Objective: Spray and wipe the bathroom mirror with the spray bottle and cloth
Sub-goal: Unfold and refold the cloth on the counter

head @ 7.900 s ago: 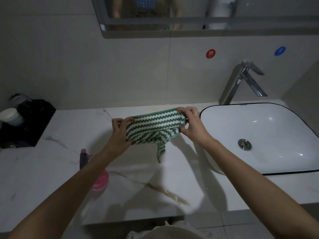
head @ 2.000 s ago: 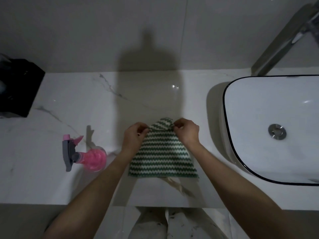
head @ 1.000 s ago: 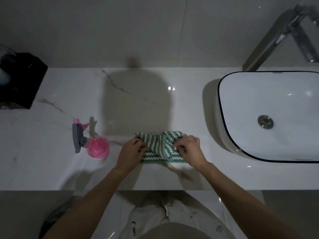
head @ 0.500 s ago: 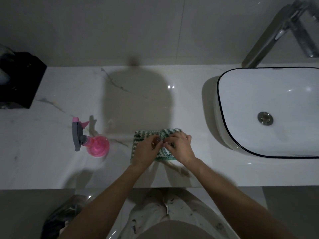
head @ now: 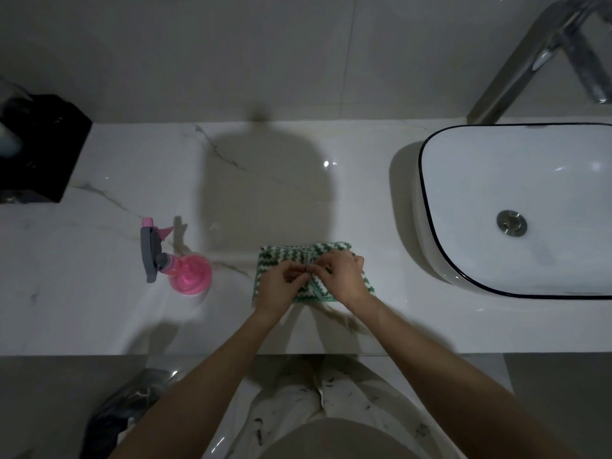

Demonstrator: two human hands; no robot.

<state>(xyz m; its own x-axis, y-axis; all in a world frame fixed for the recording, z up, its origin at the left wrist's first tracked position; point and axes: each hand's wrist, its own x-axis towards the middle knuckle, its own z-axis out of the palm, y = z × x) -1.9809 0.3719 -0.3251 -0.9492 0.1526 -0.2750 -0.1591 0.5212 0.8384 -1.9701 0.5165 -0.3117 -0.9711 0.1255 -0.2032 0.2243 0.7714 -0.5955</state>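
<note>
Cloth (head: 306, 255) first: the green-and-white zigzag cloth lies on the marble counter (head: 99, 309), folded into a small rectangle, between the pink spray bottle (head: 185, 271) on its left and the white sink (head: 427, 200) on its right. 2 seconds ago it was spread out as a larger sheet with the hands at its far corners; 1 second ago it was already doubled over into a band, with 1 hand at each end. Now both hands have come together over its middle. The left hand (head: 276, 288) and the right hand (head: 341, 276) have their fingers curled, and the fingertips meet at the centre, pinching what looks like a small tuck or edge of fabric there; exactly which layer they hold is too small to tell.

My reading is that the folding is nearly finished and the cloth is being tidied into a pad. The spray bottle stands upright, near the cloth but not touching it, and no hand is on it. The mirror is out of view here, so neither spraying nor wiping can be judged as started from this moment. A tap (head: 530, 58) rises behind the sink, and a black box (head: 43, 150) sits at the counter's far left.
</note>
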